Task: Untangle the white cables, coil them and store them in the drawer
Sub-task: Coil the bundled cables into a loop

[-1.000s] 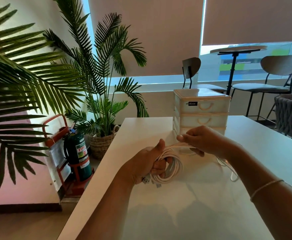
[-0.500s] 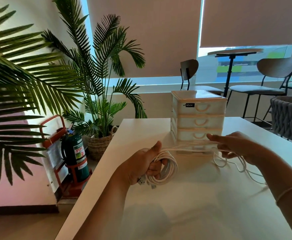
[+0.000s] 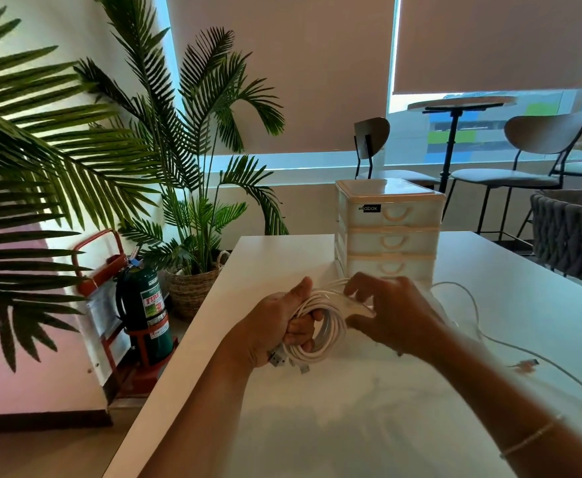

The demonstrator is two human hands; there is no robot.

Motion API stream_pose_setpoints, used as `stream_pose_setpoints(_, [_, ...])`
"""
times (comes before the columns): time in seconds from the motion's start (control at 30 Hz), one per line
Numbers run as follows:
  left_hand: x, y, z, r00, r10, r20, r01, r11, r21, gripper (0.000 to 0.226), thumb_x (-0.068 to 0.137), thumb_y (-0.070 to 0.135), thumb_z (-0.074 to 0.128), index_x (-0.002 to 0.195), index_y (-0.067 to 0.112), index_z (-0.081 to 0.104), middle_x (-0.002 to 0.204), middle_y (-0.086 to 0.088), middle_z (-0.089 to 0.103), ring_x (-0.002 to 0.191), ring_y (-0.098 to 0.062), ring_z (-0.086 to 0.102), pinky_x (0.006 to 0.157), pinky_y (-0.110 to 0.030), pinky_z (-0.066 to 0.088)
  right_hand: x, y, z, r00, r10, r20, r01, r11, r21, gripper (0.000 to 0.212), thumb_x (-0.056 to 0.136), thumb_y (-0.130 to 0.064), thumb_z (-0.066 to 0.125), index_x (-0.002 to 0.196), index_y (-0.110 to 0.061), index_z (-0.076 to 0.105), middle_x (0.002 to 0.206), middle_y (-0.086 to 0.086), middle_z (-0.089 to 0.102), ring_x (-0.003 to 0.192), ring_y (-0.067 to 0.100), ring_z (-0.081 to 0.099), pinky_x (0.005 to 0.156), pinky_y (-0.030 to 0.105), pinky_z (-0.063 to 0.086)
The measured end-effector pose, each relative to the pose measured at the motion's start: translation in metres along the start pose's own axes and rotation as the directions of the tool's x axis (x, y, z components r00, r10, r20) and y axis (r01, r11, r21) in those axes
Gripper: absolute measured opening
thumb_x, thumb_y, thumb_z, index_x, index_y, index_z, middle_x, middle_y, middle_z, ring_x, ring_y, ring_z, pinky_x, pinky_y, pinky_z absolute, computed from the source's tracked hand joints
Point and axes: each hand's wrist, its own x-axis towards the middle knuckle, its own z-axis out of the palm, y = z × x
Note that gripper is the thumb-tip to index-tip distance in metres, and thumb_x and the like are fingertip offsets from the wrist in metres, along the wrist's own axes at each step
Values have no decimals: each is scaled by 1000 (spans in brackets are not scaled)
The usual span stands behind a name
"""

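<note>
Now, at the table:
Left hand [image 3: 282, 326]: fingers curled through the white coil [image 3: 320, 326], thumb up along its top edge; grips the loops just in front of the drawer unit.
White coil: several round loops of cable bunched in the left fist, held above the table [image 3: 369, 426], in front of the drawer unit's lowest visible drawer.
Plug ends [image 3: 277, 359]: hanging below the left fist, nearer the camera than the drawer unit; another small plug [image 3: 304, 368] just beside.
Right hand [image 3: 389, 315]: fingers bent and pinching the strand at the coil's right side, fingertips [image 3: 351, 288] touching the loops; close in front of the drawer unit.
Loose cable [image 3: 469, 298]: white strand trailing over the tabletop to the right of the drawer unit, looping past the right wrist.
Far connector [image 3: 527, 364]: small orange-tinted end lying on the table, well to the right of and nearer than the drawer unit.
Drawer unit [image 3: 391, 232]: white plastic, stacked drawers with curved handles, all closed, standing on the table.
Bracelet [image 3: 531, 439]: thin band on the right forearm.
Fire extinguisher [image 3: 145, 305]: green, on a red stand on the floor, left of the drawer unit.
Potted palm [image 3: 193, 201]: in a woven basket, left of the drawer unit.
</note>
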Motion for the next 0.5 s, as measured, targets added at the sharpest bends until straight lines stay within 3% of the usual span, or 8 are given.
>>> stream_pose_setpoints(0.07, [0,0,0,1000,-3,2,3,1000,-5,50,82,51,39,64,6,54,37,6,30,32,-8,27,47,-23,42,3,3,7,997,0,-81,-1,1000,-12,18,85,-27,64,101,-19,67,87,-3,72,67,12,63,66,27,54])
stream_pose_setpoints(0.2, [0,-1,-1,1000,-16,-27,18,997,74,50,81,52,40,65,7,54,38,6,32,34,-9,28,50,-25,40,9,15,-2,991,-44,-126,51,998,49,24,86,-17,56,108,-19,68,84,2,73,51,3,55,51,8,39])
stream_pose_setpoints(0.33, [1,0,1,998,-41,-41,48,982,183,50,79,53,39,65,6,51,38,7,32,34,-8,26,54,-30,25,9,10,-4,977,-180,-118,186,982,44,19,82,-17,53,94,-16,67,88,-1,72,50,-7,53,53,10,47])
stream_pose_setpoints(0.43, [1,0,3,997,-68,-43,76,973,219,50,89,48,35,66,6,51,38,8,31,34,-7,25,54,-30,23,14,8,-10,1000,-1,8,1,997,-82,18,89,-18,50,94,-18,67,101,-3,63,74,7,54,70,27,52])
stream_pose_setpoints(0.5, [1,1,2,996,-74,-43,82,968,237,50,91,46,34,66,7,51,38,9,31,35,-7,25,53,-29,25,16,16,-21,986,137,94,-115,971,-209,17,90,-19,50,95,-22,66,108,-5,56,93,12,54,84,29,49])
